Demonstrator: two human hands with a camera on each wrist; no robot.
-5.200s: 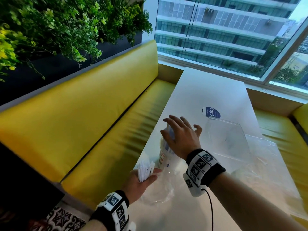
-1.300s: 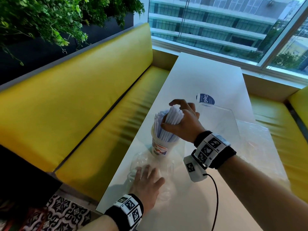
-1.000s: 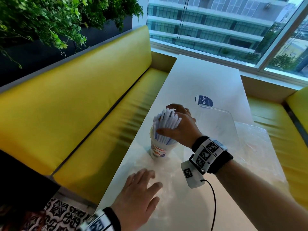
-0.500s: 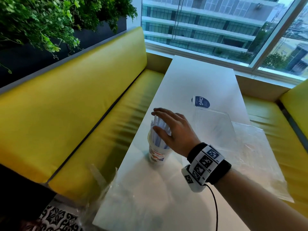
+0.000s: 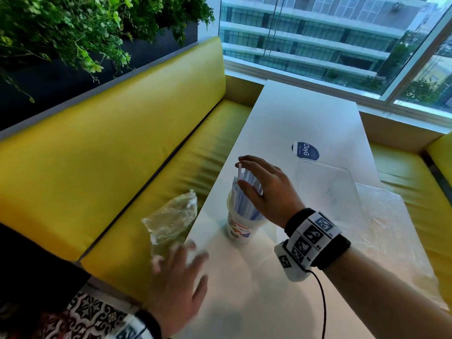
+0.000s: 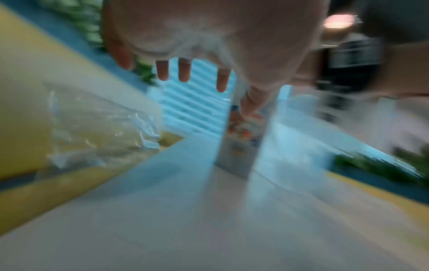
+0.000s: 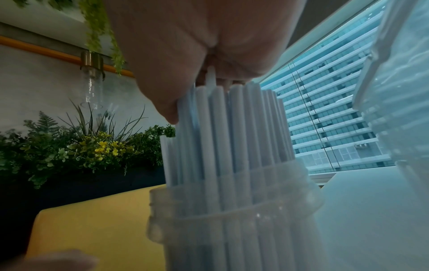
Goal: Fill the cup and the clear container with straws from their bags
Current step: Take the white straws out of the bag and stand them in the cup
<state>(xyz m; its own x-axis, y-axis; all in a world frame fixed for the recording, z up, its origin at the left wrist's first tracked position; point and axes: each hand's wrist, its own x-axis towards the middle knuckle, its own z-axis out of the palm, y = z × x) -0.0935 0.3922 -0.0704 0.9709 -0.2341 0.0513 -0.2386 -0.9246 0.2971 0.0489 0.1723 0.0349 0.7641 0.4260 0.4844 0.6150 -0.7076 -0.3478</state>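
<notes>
White table [image 5: 305,123] carries: printed cup [image 5: 238,228] w/ straws near left edge, clear container [image 5: 327,189], flat plastic bag [image 5: 396,228] at right, 1 blue sticker [image 5: 305,150] beyond.

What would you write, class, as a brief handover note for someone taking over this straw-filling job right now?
Right hand: open, fingers resting on the straws standing in the cup.
Left hand: open above the table's near edge, holding nothing; blurred.
Empty crumpled bag: off the table's left edge, above the yellow bench.
Done: cup filled.
Left: clear container looks empty; fill it from the second bag beside it.
</notes>
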